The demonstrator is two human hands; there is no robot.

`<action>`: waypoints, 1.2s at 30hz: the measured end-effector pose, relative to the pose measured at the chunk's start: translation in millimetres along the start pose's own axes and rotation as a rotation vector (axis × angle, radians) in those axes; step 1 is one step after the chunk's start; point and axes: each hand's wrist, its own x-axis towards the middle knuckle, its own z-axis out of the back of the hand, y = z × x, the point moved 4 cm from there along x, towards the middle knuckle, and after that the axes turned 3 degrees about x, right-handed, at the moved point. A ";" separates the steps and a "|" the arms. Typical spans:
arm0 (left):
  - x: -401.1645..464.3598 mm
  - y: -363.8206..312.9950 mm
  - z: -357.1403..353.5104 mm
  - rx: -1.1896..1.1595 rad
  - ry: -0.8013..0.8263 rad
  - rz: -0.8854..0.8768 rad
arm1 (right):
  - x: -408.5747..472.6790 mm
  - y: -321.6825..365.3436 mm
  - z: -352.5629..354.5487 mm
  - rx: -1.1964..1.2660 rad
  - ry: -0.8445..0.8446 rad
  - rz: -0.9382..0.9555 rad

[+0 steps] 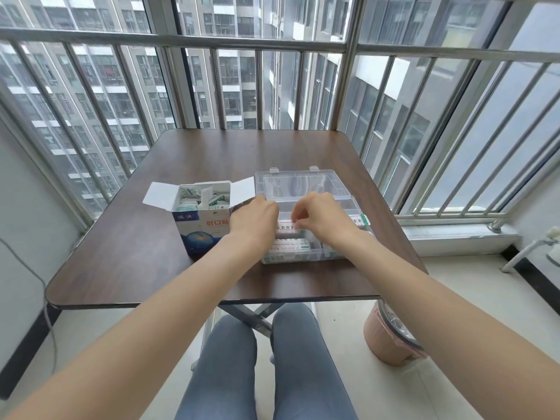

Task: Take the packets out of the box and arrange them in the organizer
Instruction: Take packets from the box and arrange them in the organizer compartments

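Both hands work over the clear plastic organizer (306, 189) at the table's three o'clock: left hand (254, 221) loosely curled, grip hidden; right hand (318, 219) pinching a flat paper packet (286, 228). More fill the white-and-blue cardboard box (202, 213) at nine o'clock. Light, floppy, probably slippery; pinch the edges.

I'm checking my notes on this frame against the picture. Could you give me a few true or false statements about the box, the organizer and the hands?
1. The cardboard box stands open with packets inside. True.
2. The clear organizer sits left of the box. False: it is on the box's right.
3. Both hands are over the organizer. True: left hand, right hand.
4. The organizer's lid is shut. False: it lies open toward the window.
5. The organizer is empty. False: packets already lie in it.
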 end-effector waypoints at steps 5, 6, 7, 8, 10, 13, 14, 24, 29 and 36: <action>0.9 -3.1 6.9 0.108 0.033 0.051 | 0.2 1.1 0.8 -0.024 0.025 0.011; 0.5 -5.5 7.7 0.140 0.037 0.050 | 0.1 1.2 1.2 -0.017 0.034 0.011; -0.2 -8.1 8.2 0.165 0.039 0.044 | -0.3 1.3 1.6 -0.010 0.041 0.011; -0.8 -10.2 8.2 0.180 0.040 0.037 | -0.7 1.6 2.1 -0.001 0.045 0.013; -2.4 -12.4 6.9 0.175 0.040 0.023 | -1.6 1.8 3.2 0.012 0.050 0.020; -7.4 -12.8 7.1 0.120 0.004 0.003 | -4.4 1.2 5.0 0.032 0.048 0.027; -9.8 -13.0 7.6 0.090 -0.018 -0.003 | -6.0 1.3 6.3 0.042 0.042 0.024; -49.6 6.1 42.1 -0.247 -0.377 -0.106 | -29.1 32.9 27.7 0.169 -0.181 0.117; -45.9 62.5 48.9 -0.122 -0.417 -0.051 | -24.7 77.4 18.5 0.042 -0.122 0.308; -34.2 121.5 43.0 -0.107 0.012 -0.030 | -10.9 102.6 8.9 0.023 -0.042 0.202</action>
